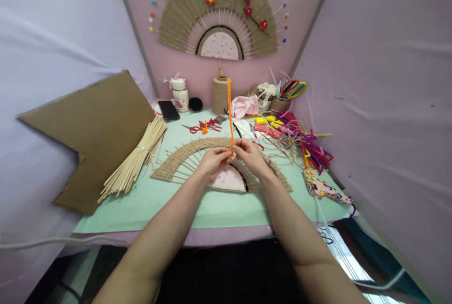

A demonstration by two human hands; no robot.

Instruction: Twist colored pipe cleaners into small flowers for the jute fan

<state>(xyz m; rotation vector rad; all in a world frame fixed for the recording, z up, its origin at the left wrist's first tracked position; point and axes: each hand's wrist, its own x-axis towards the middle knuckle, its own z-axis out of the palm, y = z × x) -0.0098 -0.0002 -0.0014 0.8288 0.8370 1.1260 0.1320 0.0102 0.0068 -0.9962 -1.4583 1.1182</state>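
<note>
As both hands pinch slender orange stem, grip closed, curved woven fan beneath

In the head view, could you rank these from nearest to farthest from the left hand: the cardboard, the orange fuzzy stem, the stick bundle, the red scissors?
From the left hand:
1. Orange fuzzy stem: its lower end is right at the hand.
2. Red scissors: beyond the lower fan.
3. Stick bundle: off to the left.
4. Cardboard: farther left, behind the sticks.
</note>
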